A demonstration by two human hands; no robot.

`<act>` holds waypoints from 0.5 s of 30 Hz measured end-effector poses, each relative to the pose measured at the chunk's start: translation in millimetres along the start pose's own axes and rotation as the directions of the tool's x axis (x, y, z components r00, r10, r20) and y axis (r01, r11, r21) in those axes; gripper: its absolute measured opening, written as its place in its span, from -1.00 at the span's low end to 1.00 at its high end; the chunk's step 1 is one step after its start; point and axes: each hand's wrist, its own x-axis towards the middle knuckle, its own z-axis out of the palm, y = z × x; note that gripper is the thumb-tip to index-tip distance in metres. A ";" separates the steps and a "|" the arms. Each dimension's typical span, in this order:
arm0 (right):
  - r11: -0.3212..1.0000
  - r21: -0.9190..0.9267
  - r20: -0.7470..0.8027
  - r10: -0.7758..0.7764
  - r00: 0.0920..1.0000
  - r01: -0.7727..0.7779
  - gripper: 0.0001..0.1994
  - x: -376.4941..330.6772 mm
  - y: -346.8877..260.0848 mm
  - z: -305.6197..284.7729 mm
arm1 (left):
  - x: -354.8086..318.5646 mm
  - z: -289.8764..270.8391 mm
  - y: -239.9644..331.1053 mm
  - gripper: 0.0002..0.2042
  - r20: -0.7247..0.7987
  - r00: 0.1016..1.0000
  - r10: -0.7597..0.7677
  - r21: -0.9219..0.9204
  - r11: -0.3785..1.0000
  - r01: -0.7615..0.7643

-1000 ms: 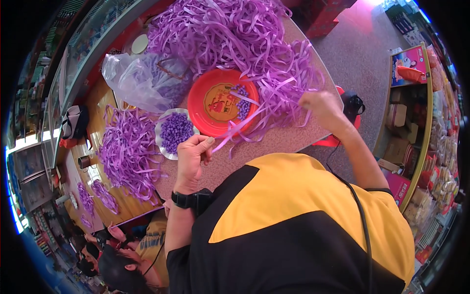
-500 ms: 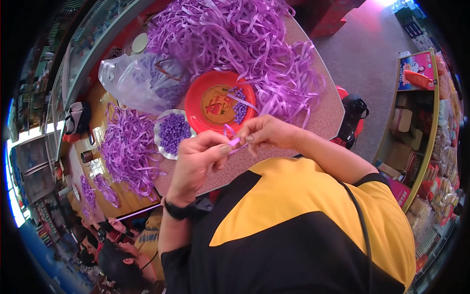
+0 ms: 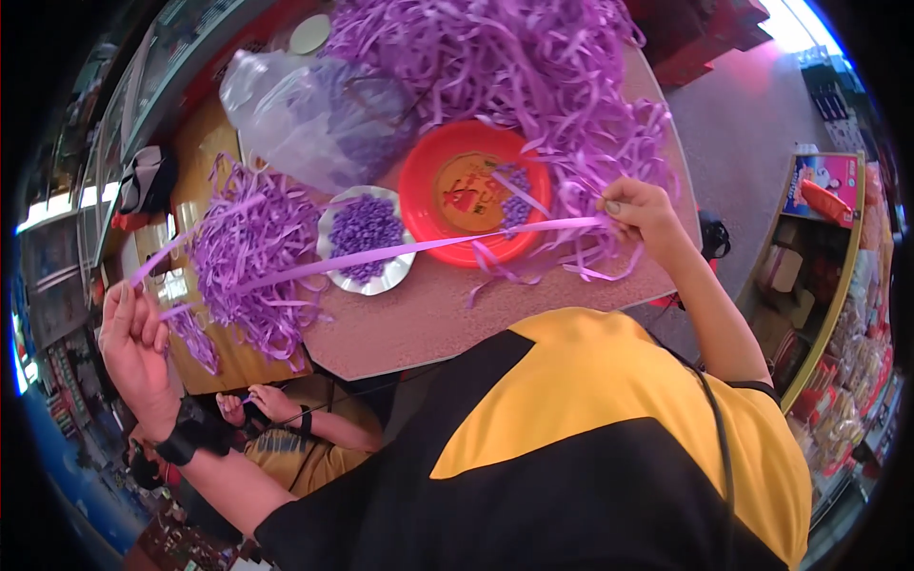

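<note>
A long purple ribbon strip [image 3: 381,255] is stretched taut across the table between my two hands. My left hand [image 3: 133,347], with a black watch on the wrist, pinches one end far out to the left. My right hand [image 3: 640,211] grips the other end at the right, beside a big heap of purple ribbon [image 3: 514,67]. Under the strip lie a red plate [image 3: 447,205] with a few purple pieces and a small white scalloped dish [image 3: 367,238] full of small purple pieces.
A clear plastic bag [image 3: 305,114] of purple material lies at the back left. Another ribbon pile [image 3: 252,257] hangs over the table's left edge. Another person's hands [image 3: 252,404] work below the table edge. Shelves of packaged goods [image 3: 828,247] stand at the right.
My hands were together in front of my chest; now they have spread far apart, left hand out to the left and right hand to the right, pulling the ribbon strip straight.
</note>
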 end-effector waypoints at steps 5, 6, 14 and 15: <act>0.987 -0.159 -0.087 -0.049 0.995 0.035 -0.91 -5.4 -13.9 26.0 | 25.8 -23.1 -22.8 -0.89 -0.144 0.989 0.023 0.045 0.999 -0.017; 0.986 -0.162 -0.092 -0.044 0.995 0.028 -0.91 -2.5 -10.1 28.9 | 36.1 -33.0 -31.5 -0.90 -0.092 0.995 -0.037 0.028 0.999 0.040; 0.669 -0.688 -0.079 -0.453 0.888 0.280 -0.87 -0.6 14.1 33.3 | 62.7 -47.1 -46.8 -0.90 -0.115 0.991 -0.068 0.103 0.991 0.080; 0.670 -0.691 -0.088 -0.449 0.889 0.270 -0.87 -3.5 12.3 31.8 | 68.4 -48.3 -49.8 -0.90 -0.105 0.992 -0.072 0.101 0.991 0.083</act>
